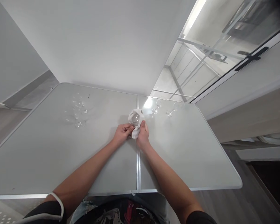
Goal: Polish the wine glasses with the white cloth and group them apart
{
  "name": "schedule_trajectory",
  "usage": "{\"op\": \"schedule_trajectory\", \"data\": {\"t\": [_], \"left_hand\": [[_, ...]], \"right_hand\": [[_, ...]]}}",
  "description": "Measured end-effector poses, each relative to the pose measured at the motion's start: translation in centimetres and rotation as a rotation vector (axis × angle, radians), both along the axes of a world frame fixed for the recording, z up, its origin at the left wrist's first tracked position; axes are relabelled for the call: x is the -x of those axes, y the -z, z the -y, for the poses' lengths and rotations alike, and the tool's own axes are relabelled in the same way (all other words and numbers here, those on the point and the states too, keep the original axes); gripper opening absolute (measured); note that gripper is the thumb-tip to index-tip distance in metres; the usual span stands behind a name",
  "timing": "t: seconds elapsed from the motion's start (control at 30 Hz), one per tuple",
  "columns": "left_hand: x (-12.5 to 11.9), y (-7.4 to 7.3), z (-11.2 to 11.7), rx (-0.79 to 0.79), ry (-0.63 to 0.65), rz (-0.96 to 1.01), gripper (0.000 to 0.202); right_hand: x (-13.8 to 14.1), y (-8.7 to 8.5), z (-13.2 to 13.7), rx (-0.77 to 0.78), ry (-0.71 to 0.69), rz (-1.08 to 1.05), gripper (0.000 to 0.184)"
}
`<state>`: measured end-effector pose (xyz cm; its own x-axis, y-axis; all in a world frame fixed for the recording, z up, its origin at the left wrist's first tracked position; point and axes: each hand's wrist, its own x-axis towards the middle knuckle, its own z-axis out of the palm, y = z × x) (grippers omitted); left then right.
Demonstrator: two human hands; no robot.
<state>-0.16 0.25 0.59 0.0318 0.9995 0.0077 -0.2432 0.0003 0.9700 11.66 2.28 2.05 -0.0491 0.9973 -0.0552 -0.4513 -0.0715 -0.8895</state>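
Above the middle of the table, my two hands meet around a clear stemmed glass [135, 118]. My left hand [123, 133] is closed with its fingers pinched on the stem, below the bowl. A white cloth [140, 114] wraps round the bowl's rim, and one end of it hangs down between my hands. My right hand [143, 135] grips this cloth against the right side of the glass, thumb on top. The round foot of the glass shows partly beneath my left fingers.
Several clear stemmed glasses [79, 124] stand at the left of the grey folding table [102, 168]. To the right are a stemmed glass [155, 110] and another one [169, 113] near the back edge. A white wall [102, 43] rises behind, with a glazed sliding door [200, 62] at right.
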Motion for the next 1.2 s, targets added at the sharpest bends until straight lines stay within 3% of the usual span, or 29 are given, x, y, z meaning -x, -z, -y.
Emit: {"op": "schedule_trajectory", "data": {"t": [0.17,0.4,0.57,0.73,1.03,1.13,1.2], "left_hand": [[0.1,0.0,0.1,-0.027,-0.176,-0.174,0.037],[0.1,0.3,0.3,-0.048,-0.289,-0.288,0.023],[0.2,0.0,0.3,-0.041,-0.361,-0.316,0.018],[0.4,-0.3,0.1,-0.074,-0.415,-0.216,0.021],[0.5,0.3,0.0,-0.186,-0.4,-0.242,0.023],[0.7,0.4,-0.2,-0.226,-0.458,-0.236,0.019],[0.7,0.1,-0.3,-0.221,-0.455,-0.111,0.023]], "right_hand": [[-0.8,-0.3,0.0,-0.197,-0.055,0.27,0.052],[-1.2,-0.4,-0.4,-0.275,-0.129,0.5,0.053],[-1.5,-1.1,-0.4,-0.324,-0.181,0.651,0.047],[-1.8,-1.0,-0.6,-0.321,-0.289,0.797,0.037],[-2.6,-1.1,-1.5,-0.291,-0.377,0.737,0.029],[-2.5,-1.8,-1.1,-0.166,-0.36,0.64,0.03],[-2.4,-2.1,-0.8,-0.043,-0.444,0.453,0.033]]}}
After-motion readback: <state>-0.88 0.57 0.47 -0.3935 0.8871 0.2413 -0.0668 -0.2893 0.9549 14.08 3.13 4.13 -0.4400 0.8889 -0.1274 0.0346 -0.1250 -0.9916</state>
